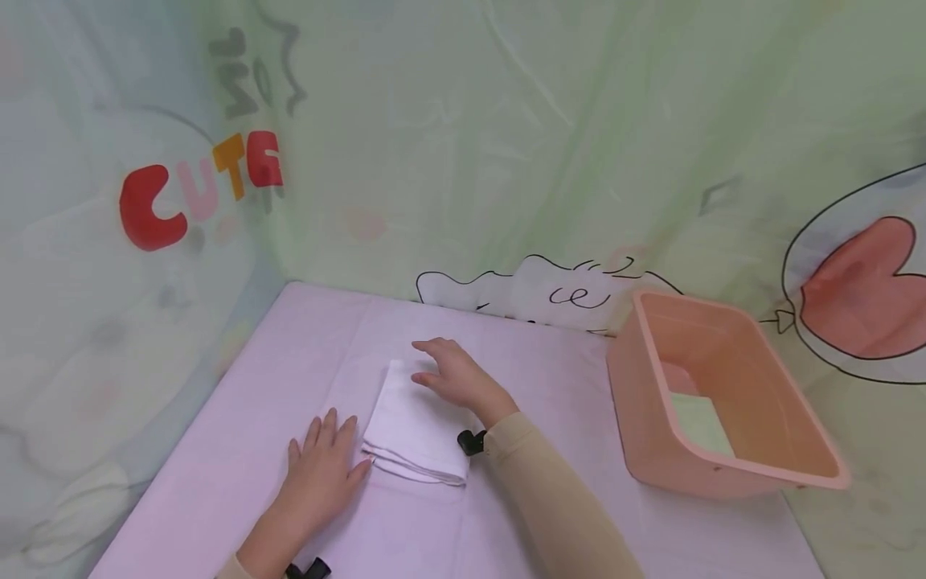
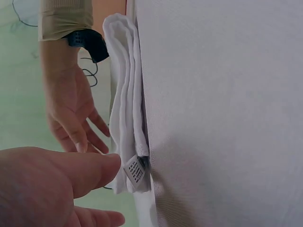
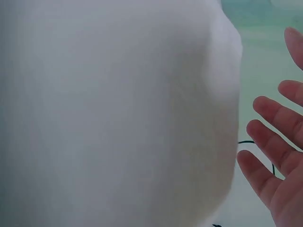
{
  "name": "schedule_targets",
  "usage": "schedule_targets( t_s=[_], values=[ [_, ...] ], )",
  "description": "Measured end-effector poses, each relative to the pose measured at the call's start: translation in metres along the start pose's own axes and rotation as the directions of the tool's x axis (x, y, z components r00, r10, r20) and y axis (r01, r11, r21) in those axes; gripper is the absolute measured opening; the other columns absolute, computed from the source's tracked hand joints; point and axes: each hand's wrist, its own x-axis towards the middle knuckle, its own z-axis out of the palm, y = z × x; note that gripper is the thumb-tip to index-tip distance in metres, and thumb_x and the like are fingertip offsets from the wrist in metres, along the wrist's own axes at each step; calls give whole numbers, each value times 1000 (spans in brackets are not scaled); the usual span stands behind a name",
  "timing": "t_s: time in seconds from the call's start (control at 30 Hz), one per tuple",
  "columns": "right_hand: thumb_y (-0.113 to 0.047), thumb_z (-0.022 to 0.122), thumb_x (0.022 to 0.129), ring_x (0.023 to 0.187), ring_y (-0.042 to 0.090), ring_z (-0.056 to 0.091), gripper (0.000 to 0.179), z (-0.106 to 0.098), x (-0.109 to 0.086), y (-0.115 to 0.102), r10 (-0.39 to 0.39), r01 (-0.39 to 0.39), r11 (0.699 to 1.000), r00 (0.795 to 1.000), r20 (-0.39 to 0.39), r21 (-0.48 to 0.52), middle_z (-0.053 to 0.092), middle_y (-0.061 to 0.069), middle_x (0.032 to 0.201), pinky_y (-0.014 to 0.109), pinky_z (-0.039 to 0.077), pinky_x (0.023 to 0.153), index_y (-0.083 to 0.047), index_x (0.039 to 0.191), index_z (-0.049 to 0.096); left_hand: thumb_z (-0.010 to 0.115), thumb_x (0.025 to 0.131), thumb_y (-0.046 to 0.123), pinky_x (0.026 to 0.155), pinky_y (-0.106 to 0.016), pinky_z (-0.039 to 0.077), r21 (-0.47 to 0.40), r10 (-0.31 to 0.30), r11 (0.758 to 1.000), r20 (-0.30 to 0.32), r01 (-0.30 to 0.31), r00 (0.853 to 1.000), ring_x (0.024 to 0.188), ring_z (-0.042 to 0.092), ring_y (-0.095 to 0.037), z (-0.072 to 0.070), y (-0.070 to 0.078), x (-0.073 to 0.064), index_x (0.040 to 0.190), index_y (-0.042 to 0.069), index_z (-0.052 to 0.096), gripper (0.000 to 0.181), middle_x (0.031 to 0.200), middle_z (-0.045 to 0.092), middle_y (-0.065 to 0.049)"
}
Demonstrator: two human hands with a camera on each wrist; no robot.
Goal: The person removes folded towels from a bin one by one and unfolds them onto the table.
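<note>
A white cloth (image 1: pixel 419 422), folded into several layers, lies on the table. In the left wrist view the edge of the folded cloth (image 2: pixel 125 94) shows its stacked layers and a small printed label (image 2: pixel 134 171). My left hand (image 1: pixel 318 470) is at the cloth's near left corner, fingers spread and thumb beside that corner. Above the cloth's far right part hovers my right hand (image 1: pixel 456 376), its fingers loosely extended and holding nothing. In the right wrist view the right hand's fingers (image 3: pixel 277 113) are apart from the pale cloth surface (image 3: pixel 118 113).
A pink plastic basin (image 1: pixel 629 410) stands at the right of the table, with a folded pale green cloth (image 1: pixel 700 422) inside. The table (image 1: pixel 550 515) has a pinkish white cover. Printed curtains (image 1: pixel 448 161) hang behind and at the left.
</note>
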Motion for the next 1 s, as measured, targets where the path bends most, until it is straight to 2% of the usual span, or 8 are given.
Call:
schedule_targets(
  t_s=[0.13, 0.4, 0.67, 0.83, 1.0],
  values=[
    [-30, 72, 104, 153, 35, 49, 59, 9, 9, 0, 10, -10, 1000, 1000, 7, 28, 59, 12, 159, 49, 36, 130, -11, 157, 55, 73, 102, 39, 112, -92, 23, 1, -3, 1000, 12, 3, 1000, 156, 30, -63, 3, -3, -3, 160, 2, 47, 74, 168, 34, -38],
    [-29, 73, 104, 141, 30, 61, 56, 23, 25, -2, 43, -44, 996, 999, 26, 76, 66, 11, 150, 47, 46, 123, -12, 154, 59, 75, 100, 42, 111, -93, 22, 2, 30, 1000, 14, -30, 999, 156, 30, -63, 9, -1, -6, 159, 2, 49, 75, 168, 33, -37],
    [-28, 75, 101, 141, 29, 63, 46, 34, 34, -5, 85, -85, 992, 996, 9, 98, 71, 10, 145, 45, 46, 124, -11, 144, 69, 76, 99, 42, 112, -92, 23, 6, 43, 999, 4, -43, 999, 156, 30, -62, 10, 0, -8, 158, 1, 48, 77, 168, 33, -37],
    [-29, 76, 101, 120, 25, 69, 29, 36, 36, -8, 103, -100, 990, 994, -23, 96, 77, 8, 126, 44, 54, 111, -11, 124, 78, 75, 100, 42, 112, -92, 21, 10, 34, 999, 27, -35, 999, 157, 27, -63, 11, -1, -7, 160, 1, 47, 78, 169, 31, -37],
    [-30, 75, 103, 95, 18, 64, 17, 33, 35, -8, 97, -93, 991, 995, -38, 97, 76, 3, 102, 37, 54, 92, -13, 100, 78, 75, 100, 42, 113, -92, 20, 2, 26, 1000, 42, -26, 999, 158, 24, -63, 10, 1, -6, 160, 0, 46, 79, 170, 29, -38]
  ],
)
